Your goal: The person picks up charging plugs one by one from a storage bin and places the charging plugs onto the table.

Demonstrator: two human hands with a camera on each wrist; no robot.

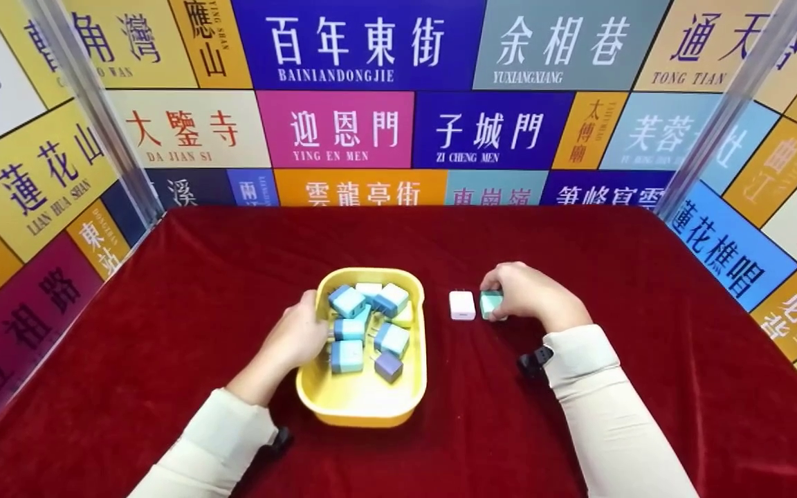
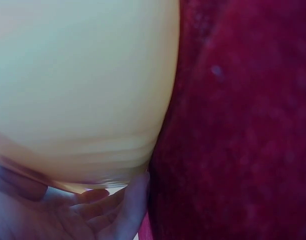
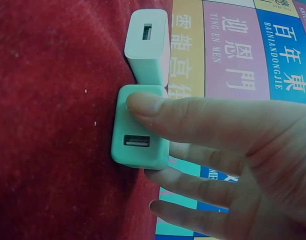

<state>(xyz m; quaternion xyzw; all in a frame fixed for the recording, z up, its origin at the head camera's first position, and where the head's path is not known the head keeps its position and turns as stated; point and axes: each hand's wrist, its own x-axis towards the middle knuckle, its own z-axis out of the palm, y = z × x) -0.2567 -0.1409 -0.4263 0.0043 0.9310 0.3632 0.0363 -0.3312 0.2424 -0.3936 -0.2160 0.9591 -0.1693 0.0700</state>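
Note:
My right hand (image 1: 533, 294) pinches a mint-green USB charger (image 3: 124, 125), the thumb on its port face and fingers behind it. Right beside it on the cloth stands a white USB charger (image 1: 462, 305), prongs pointing away from me. At the left wall of a yellow plastic bin (image 1: 360, 413), my left hand (image 1: 299, 333) grips the side; the left wrist view has its fingers (image 2: 132, 205) at the bin's edge. Several chargers lie in the bin, mostly two-tone blue ones (image 1: 347, 356), with a purple one (image 1: 389, 366) nearest me.
A dark red velvet cloth (image 1: 184, 290) covers the table. Panels with Chinese street names (image 1: 336, 128) stand behind it and along both sides. Clear upright posts (image 1: 710, 104) rise at the table's back corners.

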